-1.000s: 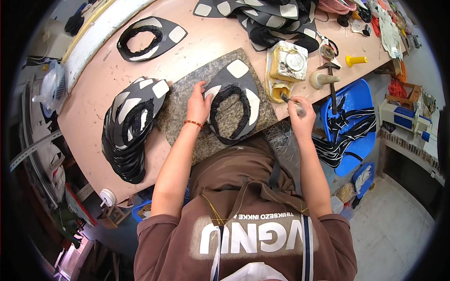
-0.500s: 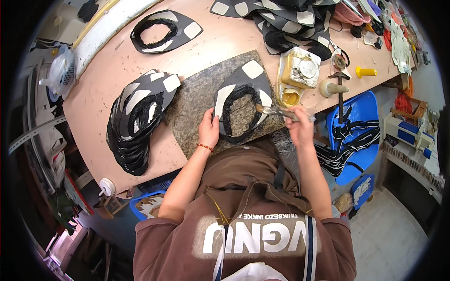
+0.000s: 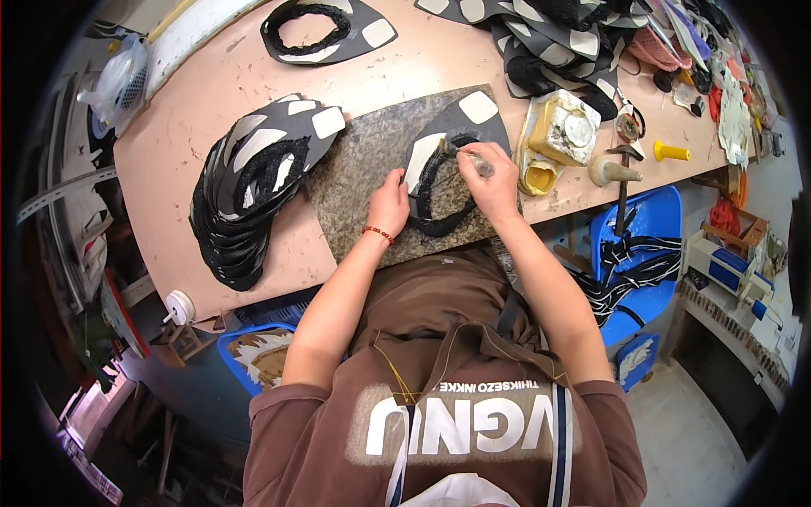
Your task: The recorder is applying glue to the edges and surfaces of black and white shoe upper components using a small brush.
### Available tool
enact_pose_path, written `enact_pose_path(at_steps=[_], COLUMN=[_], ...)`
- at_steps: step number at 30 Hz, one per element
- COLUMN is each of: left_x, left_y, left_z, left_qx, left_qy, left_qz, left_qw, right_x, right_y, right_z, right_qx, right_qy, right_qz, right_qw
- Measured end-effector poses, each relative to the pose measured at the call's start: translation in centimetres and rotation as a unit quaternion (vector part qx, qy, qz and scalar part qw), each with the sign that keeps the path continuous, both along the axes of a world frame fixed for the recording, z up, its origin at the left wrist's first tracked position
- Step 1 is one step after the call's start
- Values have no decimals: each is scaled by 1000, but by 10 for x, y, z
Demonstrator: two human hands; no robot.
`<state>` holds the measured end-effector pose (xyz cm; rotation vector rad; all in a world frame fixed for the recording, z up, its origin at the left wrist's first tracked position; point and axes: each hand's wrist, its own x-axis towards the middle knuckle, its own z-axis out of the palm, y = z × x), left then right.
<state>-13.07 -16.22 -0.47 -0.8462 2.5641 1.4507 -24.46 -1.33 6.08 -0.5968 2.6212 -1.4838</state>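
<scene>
A dark grey shoe upper (image 3: 449, 121) with white patches and a rough black rim round its opening lies on a mottled stone slab (image 3: 359, 152). My left hand (image 3: 390, 205) pinches its left edge, thumb on top. In my right hand (image 3: 493, 182) is a brush (image 3: 481, 164), held by the handle. Its bristle end touches the upper part of the black rim, and my fingers cover the rim's right side. Right of the slab stands a yellow-stained glue container (image 3: 564, 127) with a small cup of yellow glue (image 3: 538, 178) at its front.
Stacked shoe uppers (image 3: 245, 182) lie on the left, one single upper (image 3: 329, 32) at the back, and a heap (image 3: 549, 46) behind the container. A hammer (image 3: 623, 182), a cone-shaped tool (image 3: 610, 171) and a yellow spool (image 3: 672, 151) lie right. A blue bin (image 3: 657, 211) stands below the table edge.
My right hand has moved left and up over the upper, taking the brush from the opening's right side to its top rim. My left hand keeps the edge. The whole view has shifted slightly.
</scene>
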Motion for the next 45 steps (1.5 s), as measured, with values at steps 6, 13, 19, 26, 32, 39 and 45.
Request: enact_pose_path(at_steps=[6, 13, 19, 26, 32, 39, 45], left_x=[1, -6, -24, 16, 17, -11, -16], left_y=[0, -11, -37, -16, 0, -33, -32], left_z=[1, 12, 36, 64, 51, 14, -3], left_qx=[-74, -76, -171, -65, 132, 223, -147], left_qy=[-20, -2, 96, -237, -203, -103, -43], left_qz=[-63, -88, -9, -99, 52, 139, 35], left_qw=[995, 993, 981, 964, 969, 959, 988], right_x=[49, 38, 15, 8, 16, 10, -1], right_y=[5, 47, 135, 139, 161, 88, -26], right_z=[-6, 15, 32, 11, 11, 29, 14], right_qx=[3, -142, -66, 79, 44, -382, -80], right_qy=[-145, -374, -144, -41, -41, -379, -137], right_qz=[242, 13, -206, -138, -148, -8, 134], right_qw=[959, 916, 966, 986, 987, 843, 978])
